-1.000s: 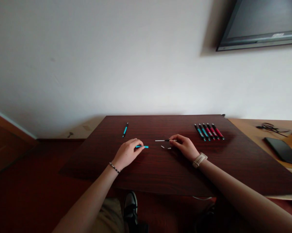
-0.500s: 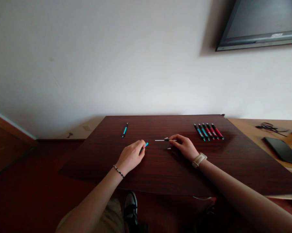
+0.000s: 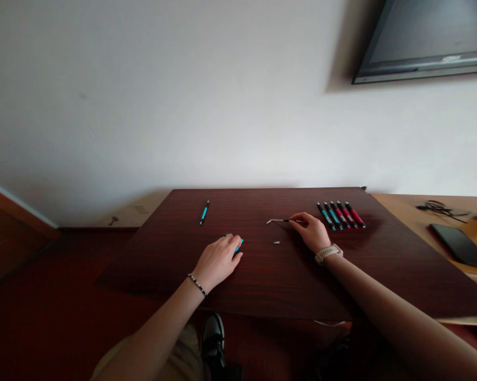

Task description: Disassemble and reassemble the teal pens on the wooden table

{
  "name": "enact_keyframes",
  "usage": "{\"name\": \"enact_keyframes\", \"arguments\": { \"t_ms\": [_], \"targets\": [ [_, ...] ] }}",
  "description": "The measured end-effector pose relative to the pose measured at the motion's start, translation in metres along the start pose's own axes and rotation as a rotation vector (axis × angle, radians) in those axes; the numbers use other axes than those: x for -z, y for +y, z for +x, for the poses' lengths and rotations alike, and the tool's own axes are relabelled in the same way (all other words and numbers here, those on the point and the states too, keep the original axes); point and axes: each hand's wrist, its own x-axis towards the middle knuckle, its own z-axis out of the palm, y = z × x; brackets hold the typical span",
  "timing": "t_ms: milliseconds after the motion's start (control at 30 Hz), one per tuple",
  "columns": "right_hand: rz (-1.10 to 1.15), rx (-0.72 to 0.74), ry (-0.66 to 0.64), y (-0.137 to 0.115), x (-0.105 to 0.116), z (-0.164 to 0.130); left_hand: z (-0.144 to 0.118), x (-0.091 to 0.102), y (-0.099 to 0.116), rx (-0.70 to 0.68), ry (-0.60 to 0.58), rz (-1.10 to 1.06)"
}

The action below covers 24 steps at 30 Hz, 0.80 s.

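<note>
My left hand [image 3: 219, 259] rests low over the table with its fingers curled round a turquoise pen barrel [image 3: 240, 244]. Most of that barrel is hidden under the fingers. A slim white pen refill [image 3: 278, 220] with a black piece on it is pinched in my right hand [image 3: 310, 232], pointing left. Right by the refill's left end is a small whitish part [image 3: 268, 221]; whether they touch, I cannot tell. Between my hands lies a small silver pen tip [image 3: 276, 242].
A turquoise and black pen [image 3: 204, 212] lies on the dark table [image 3: 238, 201] at left. Several turquoise and red pens [image 3: 337, 215] form a row at right. A side table holds a black tablet-like device [image 3: 460, 245] and a coiled cable [image 3: 439, 208]. A screen [image 3: 429, 42] hangs above.
My right hand has drawn the refill and black piece to the right. The whitish part by my right fingers now sits near the refill's left end. My left hand has lowered slightly toward me.
</note>
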Motion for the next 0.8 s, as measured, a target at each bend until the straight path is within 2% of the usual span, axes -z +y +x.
{"name": "enact_keyframes", "arguments": {
  "t_ms": [300, 433, 567, 800],
  "targets": [
    [-0.085, 0.049, -0.073, -0.003, -0.004, -0.006, -0.013, 0.011, 0.006, 0.018, -0.048, 0.037],
    [-0.094, 0.074, -0.092, -0.003, -0.004, -0.006, -0.019, 0.015, 0.013, 0.125, -0.108, 0.045],
    [-0.097, 0.090, -0.108, -0.002, -0.005, -0.005, -0.019, 0.012, 0.014, 0.210, -0.143, 0.075],
    [-0.115, 0.102, -0.127, 0.001, -0.006, -0.004, -0.011, 0.004, 0.010, 0.229, -0.118, 0.099]
  ]
}}
